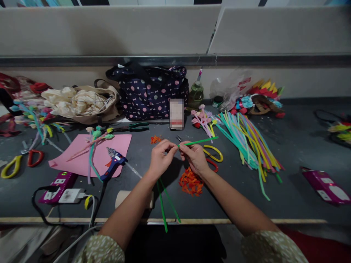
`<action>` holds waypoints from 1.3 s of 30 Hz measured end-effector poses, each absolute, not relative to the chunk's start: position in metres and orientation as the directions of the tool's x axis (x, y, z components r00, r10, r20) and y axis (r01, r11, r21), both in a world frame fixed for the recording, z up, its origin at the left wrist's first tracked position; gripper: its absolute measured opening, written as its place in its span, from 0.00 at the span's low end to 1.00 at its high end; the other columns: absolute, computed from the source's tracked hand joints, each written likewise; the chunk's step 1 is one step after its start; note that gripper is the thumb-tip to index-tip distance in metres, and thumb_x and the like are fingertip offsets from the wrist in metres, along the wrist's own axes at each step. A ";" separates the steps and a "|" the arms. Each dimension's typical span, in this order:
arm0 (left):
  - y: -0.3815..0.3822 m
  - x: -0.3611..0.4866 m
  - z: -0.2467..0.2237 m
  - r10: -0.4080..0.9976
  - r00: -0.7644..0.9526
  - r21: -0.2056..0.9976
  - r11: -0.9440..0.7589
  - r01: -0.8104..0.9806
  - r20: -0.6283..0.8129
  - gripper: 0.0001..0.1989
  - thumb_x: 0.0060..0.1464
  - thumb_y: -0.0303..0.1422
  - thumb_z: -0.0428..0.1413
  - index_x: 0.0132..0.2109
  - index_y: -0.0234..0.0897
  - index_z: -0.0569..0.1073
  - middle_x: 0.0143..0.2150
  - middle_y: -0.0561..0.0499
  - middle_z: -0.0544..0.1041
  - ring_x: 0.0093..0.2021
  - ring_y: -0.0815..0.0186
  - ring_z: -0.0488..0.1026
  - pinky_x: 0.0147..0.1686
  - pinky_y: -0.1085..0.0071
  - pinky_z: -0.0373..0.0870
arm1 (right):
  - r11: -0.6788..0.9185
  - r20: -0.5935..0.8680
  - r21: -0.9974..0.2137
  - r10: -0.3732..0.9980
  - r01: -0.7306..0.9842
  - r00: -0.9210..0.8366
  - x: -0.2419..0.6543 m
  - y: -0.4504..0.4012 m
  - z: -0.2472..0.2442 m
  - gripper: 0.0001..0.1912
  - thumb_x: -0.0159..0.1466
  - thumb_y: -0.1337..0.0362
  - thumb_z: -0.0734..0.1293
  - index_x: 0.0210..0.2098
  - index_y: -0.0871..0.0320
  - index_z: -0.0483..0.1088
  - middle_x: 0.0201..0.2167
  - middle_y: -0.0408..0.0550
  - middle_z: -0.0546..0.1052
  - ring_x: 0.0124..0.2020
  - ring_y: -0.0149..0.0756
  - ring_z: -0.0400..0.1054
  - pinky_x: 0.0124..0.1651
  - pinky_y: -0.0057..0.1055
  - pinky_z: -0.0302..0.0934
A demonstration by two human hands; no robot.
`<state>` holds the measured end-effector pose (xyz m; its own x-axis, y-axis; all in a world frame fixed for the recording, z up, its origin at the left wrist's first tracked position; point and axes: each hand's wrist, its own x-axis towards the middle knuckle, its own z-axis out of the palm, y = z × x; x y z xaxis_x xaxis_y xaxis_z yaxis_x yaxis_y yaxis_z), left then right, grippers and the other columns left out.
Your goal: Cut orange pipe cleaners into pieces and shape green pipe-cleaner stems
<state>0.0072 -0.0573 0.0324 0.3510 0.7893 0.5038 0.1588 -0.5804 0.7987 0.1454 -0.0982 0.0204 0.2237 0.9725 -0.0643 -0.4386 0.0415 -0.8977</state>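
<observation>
Over the middle of the dark table, my left hand (162,156) and my right hand (194,157) meet, thumbs and fingers pinched together on a green pipe cleaner (201,140). One length of it sticks out to the right past my right hand. Two more green stems (162,206) hang below my left hand, toward the table's front edge; whether they join the piece in my fingers is hidden. Beneath my right hand lie scissors with a yellow and a red handle (216,153), partly covered. A pile of orange snippets (191,182) rests just below that hand.
Left of my hands are a pink sheet (79,146), a blue glue gun (115,166), a cardboard roll (123,198) and a purple power strip (60,182). Colored pipe cleaners (249,138) lie at right. Behind stand a dotted bag (153,93) and a phone (176,114).
</observation>
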 end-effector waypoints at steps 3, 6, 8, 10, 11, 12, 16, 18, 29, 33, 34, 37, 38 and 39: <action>-0.057 0.007 0.029 0.767 0.353 0.771 -0.615 0.165 0.536 0.08 0.57 0.34 0.56 0.32 0.37 0.75 0.28 0.52 0.72 0.29 0.69 0.67 0.31 0.72 0.63 | 0.008 -0.083 -0.878 0.982 -0.478 0.168 0.148 -0.097 0.021 0.13 0.49 0.59 0.76 0.29 0.60 0.75 0.19 0.39 0.68 0.19 0.24 0.59 0.19 0.22 0.56; -0.057 0.008 0.028 0.761 0.353 0.766 -0.623 0.158 0.545 0.07 0.57 0.33 0.56 0.33 0.37 0.76 0.28 0.52 0.72 0.29 0.69 0.67 0.32 0.72 0.63 | -0.004 -0.090 -0.863 0.985 -0.506 0.146 0.149 -0.097 0.022 0.12 0.49 0.60 0.76 0.29 0.60 0.75 0.19 0.38 0.67 0.20 0.24 0.59 0.19 0.21 0.55; -0.057 0.008 0.029 0.767 0.353 0.777 -0.611 0.149 0.536 0.07 0.57 0.33 0.57 0.33 0.37 0.76 0.29 0.52 0.73 0.29 0.69 0.68 0.32 0.72 0.63 | -0.008 -0.096 -0.858 0.985 -0.514 0.145 0.149 -0.098 0.022 0.12 0.48 0.61 0.76 0.29 0.60 0.74 0.19 0.38 0.67 0.20 0.24 0.59 0.19 0.21 0.55; -0.057 0.008 0.031 0.778 0.351 0.796 -0.591 0.132 0.521 0.07 0.56 0.33 0.57 0.32 0.36 0.75 0.28 0.52 0.73 0.29 0.70 0.68 0.31 0.72 0.63 | -0.005 -0.096 -0.857 0.984 -0.516 0.150 0.148 -0.098 0.022 0.12 0.48 0.61 0.76 0.29 0.60 0.74 0.20 0.38 0.68 0.20 0.24 0.59 0.19 0.21 0.55; -0.057 0.007 0.032 0.786 0.352 0.807 -0.577 0.124 0.508 0.07 0.56 0.33 0.57 0.31 0.36 0.75 0.28 0.52 0.73 0.29 0.70 0.67 0.31 0.73 0.63 | -0.001 -0.092 -0.858 0.984 -0.514 0.153 0.148 -0.098 0.022 0.12 0.49 0.61 0.76 0.29 0.60 0.74 0.20 0.38 0.68 0.20 0.24 0.59 0.19 0.21 0.55; -0.057 0.007 0.032 0.795 0.354 0.821 -0.560 0.115 0.492 0.08 0.56 0.33 0.57 0.30 0.36 0.75 0.27 0.52 0.72 0.29 0.70 0.67 0.31 0.73 0.63 | 0.003 -0.090 -0.859 0.984 -0.511 0.156 0.148 -0.099 0.022 0.12 0.49 0.61 0.76 0.29 0.60 0.74 0.20 0.38 0.68 0.20 0.24 0.59 0.19 0.21 0.55; -0.055 0.006 0.030 0.845 0.384 0.900 -0.430 0.071 0.373 0.10 0.55 0.36 0.58 0.30 0.35 0.75 0.26 0.52 0.72 0.27 0.70 0.67 0.28 0.73 0.63 | 0.024 -0.073 -0.867 0.982 -0.497 0.175 0.147 -0.099 0.020 0.12 0.49 0.61 0.76 0.29 0.60 0.73 0.20 0.38 0.67 0.20 0.24 0.58 0.19 0.21 0.54; -0.053 0.006 0.028 0.862 0.412 0.942 -0.336 0.026 0.296 0.11 0.54 0.38 0.58 0.30 0.35 0.76 0.26 0.52 0.71 0.26 0.70 0.67 0.27 0.74 0.63 | 0.043 -0.057 -0.866 0.981 -0.498 0.184 0.146 -0.098 0.019 0.12 0.50 0.61 0.76 0.29 0.60 0.73 0.20 0.38 0.67 0.20 0.24 0.58 0.19 0.21 0.54; -0.054 0.007 0.035 0.846 0.534 0.985 0.088 -0.148 0.005 0.14 0.47 0.40 0.63 0.29 0.33 0.75 0.23 0.52 0.70 0.24 0.71 0.67 0.28 0.73 0.69 | 0.071 -0.051 -0.876 0.970 -0.477 0.239 0.142 -0.100 0.024 0.13 0.47 0.60 0.77 0.26 0.59 0.73 0.19 0.37 0.66 0.17 0.21 0.55 0.17 0.22 0.52; -0.054 0.008 0.034 0.860 0.510 0.990 0.048 -0.136 0.028 0.13 0.47 0.40 0.63 0.29 0.33 0.75 0.23 0.53 0.71 0.24 0.71 0.67 0.27 0.74 0.67 | 0.113 -0.038 -0.872 0.954 -0.475 0.297 0.139 -0.100 0.023 0.12 0.48 0.59 0.76 0.26 0.59 0.72 0.21 0.38 0.68 0.18 0.22 0.56 0.18 0.21 0.54; -0.054 0.008 0.032 0.874 0.484 0.991 0.020 -0.129 0.045 0.13 0.47 0.41 0.63 0.29 0.33 0.75 0.24 0.53 0.72 0.24 0.71 0.67 0.27 0.74 0.67 | 0.119 -0.038 -0.873 0.950 -0.473 0.310 0.139 -0.100 0.023 0.13 0.48 0.59 0.76 0.26 0.59 0.72 0.22 0.39 0.68 0.18 0.22 0.56 0.18 0.21 0.54; -0.053 0.009 0.030 0.912 0.400 0.995 -0.062 -0.082 0.090 0.13 0.48 0.40 0.63 0.30 0.34 0.76 0.25 0.53 0.73 0.24 0.72 0.67 0.26 0.75 0.66 | 0.118 -0.040 -0.881 0.946 -0.457 0.322 0.139 -0.099 0.021 0.13 0.49 0.58 0.76 0.26 0.59 0.73 0.22 0.39 0.69 0.19 0.23 0.57 0.18 0.22 0.55; -0.053 0.009 0.029 0.920 0.377 0.995 -0.084 -0.062 0.101 0.12 0.48 0.40 0.63 0.30 0.34 0.76 0.25 0.53 0.73 0.24 0.72 0.67 0.26 0.75 0.66 | 0.115 -0.037 -0.885 0.949 -0.451 0.313 0.140 -0.099 0.021 0.13 0.49 0.57 0.76 0.27 0.59 0.74 0.21 0.39 0.69 0.19 0.24 0.58 0.18 0.22 0.55; -0.053 0.009 0.029 0.926 0.360 0.994 -0.102 -0.043 0.111 0.12 0.48 0.40 0.63 0.30 0.34 0.76 0.25 0.53 0.73 0.24 0.72 0.67 0.26 0.75 0.66 | 0.113 -0.029 -0.890 0.953 -0.442 0.302 0.141 -0.099 0.020 0.13 0.49 0.57 0.76 0.28 0.59 0.74 0.21 0.39 0.68 0.19 0.24 0.58 0.18 0.23 0.55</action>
